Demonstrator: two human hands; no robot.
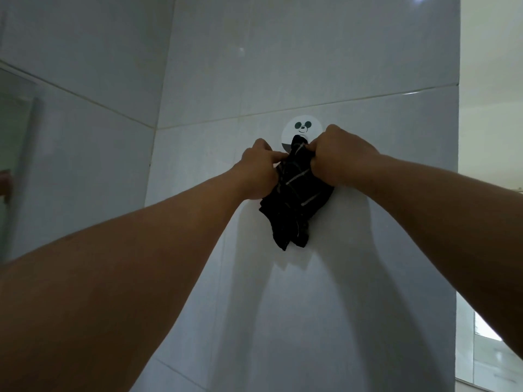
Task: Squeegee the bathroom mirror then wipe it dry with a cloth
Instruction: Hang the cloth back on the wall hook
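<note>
While both my arms reach up to the tiled wall point(353, 250), my left hand point(259, 172) and right hand point(338, 158) meet on the dark cloth point(294, 202). Left grip: fingers curled, pinching the cloth's upper left edge, thumb on top. Right grip: fingers curled tight round the cloth's upper right part, knuckles toward the camera. Neither grip is spread.

Cloth: black with thin pale stripes, bunched, its top corner drawn up against a round white wall hook point(301, 131) printed with a cartoon bear face. The top of the cloth covers the lower part of that disc. Whether the cloth is actually looped over the hook's peg I cannot tell; the peg is hidden behind the fabric and my right fingers. The rest of the cloth hangs down below both hands, flat against the wall, ending in two loose points.

Wall: large glossy pale tiles, one horizontal grout line running just above the hook. An inner corner of the wall lies to the left. At the far left edge, a strip of framed glass point(17, 131), blurred. To the right, the tiled wall ends at an outer edge, with a lighter room beyond.
</note>
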